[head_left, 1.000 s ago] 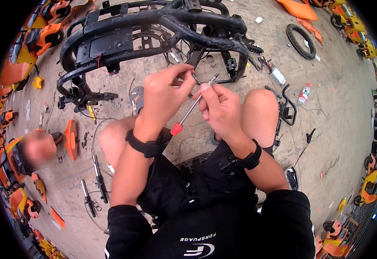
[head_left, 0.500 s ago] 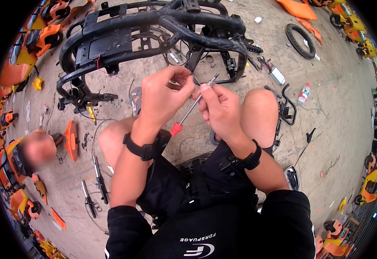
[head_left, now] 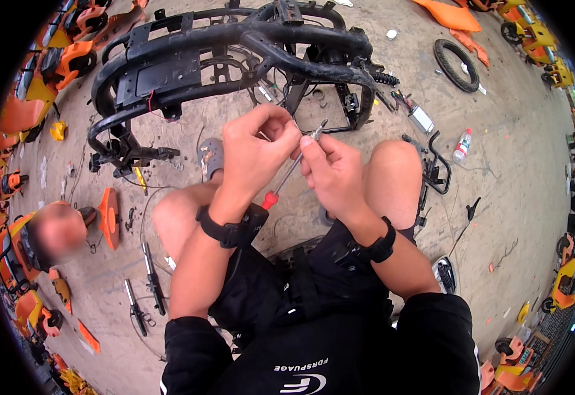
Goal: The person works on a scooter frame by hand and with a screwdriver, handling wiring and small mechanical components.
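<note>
My left hand (head_left: pixel 256 150) is closed in a pinch near a thin dark piece; exactly what it holds is hidden. Beside it, my right hand (head_left: pixel 332 170) grips a screwdriver (head_left: pixel 285 176) by its metal shaft, red handle pointing down-left, along with a small silvery fitting (head_left: pixel 319 130) at the upper end. The fingertips of both hands nearly touch between my bare knees. Just beyond them stands a black tubular vehicle frame (head_left: pixel 235 33) with loose cables and a red wire.
A loose tyre (head_left: pixel 456 82), plastic bottle (head_left: pixel 462 145), silver box (head_left: pixel 421 120) and bent black tubes (head_left: pixel 439 171) lie right. Fork tubes (head_left: pixel 152 283) and orange panels (head_left: pixel 108 217) lie left. Orange and yellow scooters (head_left: pixel 541 46) line both sides.
Both hands have shifted slightly down and right, with fingertips closer together. The screwdriver's red handle has moved a little right and is partly lower.
</note>
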Action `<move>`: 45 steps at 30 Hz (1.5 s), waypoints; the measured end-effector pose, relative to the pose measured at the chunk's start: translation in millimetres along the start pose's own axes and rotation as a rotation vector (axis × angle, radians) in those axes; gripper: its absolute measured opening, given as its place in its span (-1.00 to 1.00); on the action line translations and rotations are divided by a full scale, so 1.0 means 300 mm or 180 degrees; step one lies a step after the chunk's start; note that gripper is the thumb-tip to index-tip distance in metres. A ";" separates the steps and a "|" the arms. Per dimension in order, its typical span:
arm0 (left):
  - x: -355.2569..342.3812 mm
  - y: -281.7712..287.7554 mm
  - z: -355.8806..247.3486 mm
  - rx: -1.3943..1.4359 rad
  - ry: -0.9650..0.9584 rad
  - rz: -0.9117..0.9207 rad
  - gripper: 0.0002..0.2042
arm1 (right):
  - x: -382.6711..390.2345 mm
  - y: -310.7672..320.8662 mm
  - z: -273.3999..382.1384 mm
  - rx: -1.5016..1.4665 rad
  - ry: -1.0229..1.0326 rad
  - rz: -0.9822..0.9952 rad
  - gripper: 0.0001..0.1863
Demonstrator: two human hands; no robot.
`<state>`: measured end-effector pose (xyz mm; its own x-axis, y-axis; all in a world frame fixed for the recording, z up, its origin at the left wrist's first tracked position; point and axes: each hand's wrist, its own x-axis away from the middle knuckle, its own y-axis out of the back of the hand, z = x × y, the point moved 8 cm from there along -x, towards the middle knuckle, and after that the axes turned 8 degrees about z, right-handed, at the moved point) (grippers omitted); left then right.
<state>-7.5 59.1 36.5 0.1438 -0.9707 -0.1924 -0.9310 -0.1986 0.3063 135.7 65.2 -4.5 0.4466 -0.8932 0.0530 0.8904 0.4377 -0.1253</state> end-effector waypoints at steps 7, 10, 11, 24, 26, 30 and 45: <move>0.011 0.009 -0.032 -0.0403 -0.0312 -0.0138 -0.96 | -0.001 0.001 -0.002 0.0000 0.0067 -0.0038 -0.68; 0.013 0.012 -0.052 -0.0586 -0.0514 -0.0207 -0.95 | 0.001 -0.001 0.000 0.0003 0.0076 -0.0059 -0.67; 0.014 0.012 -0.056 -0.0653 -0.0583 -0.0226 -0.95 | 0.000 -0.001 0.003 0.0014 0.0117 -0.0045 -0.66; 0.017 0.014 -0.068 -0.0841 -0.0770 -0.0383 -0.92 | -0.002 -0.002 -0.008 -0.0089 0.0113 -0.0012 -0.66; 0.015 0.009 -0.063 -0.0941 -0.0753 -0.0295 -0.94 | -0.002 0.000 -0.013 -0.0143 0.0040 -0.0015 -0.67; 0.006 0.053 -0.007 -0.0916 -0.0421 -0.0429 -0.94 | 0.000 -0.001 -0.005 -0.0156 -0.0015 -0.0017 -0.68; -0.001 0.016 -0.130 -0.1240 -0.1161 0.0464 -0.83 | -0.004 0.005 0.006 0.0654 0.0263 -0.0071 -0.66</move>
<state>1.2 53.2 74.3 -0.1672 -0.8960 -0.4114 -0.7295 -0.1683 0.6629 136.7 67.1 -2.9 0.4252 -0.9046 -0.0287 0.9031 0.4219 0.0798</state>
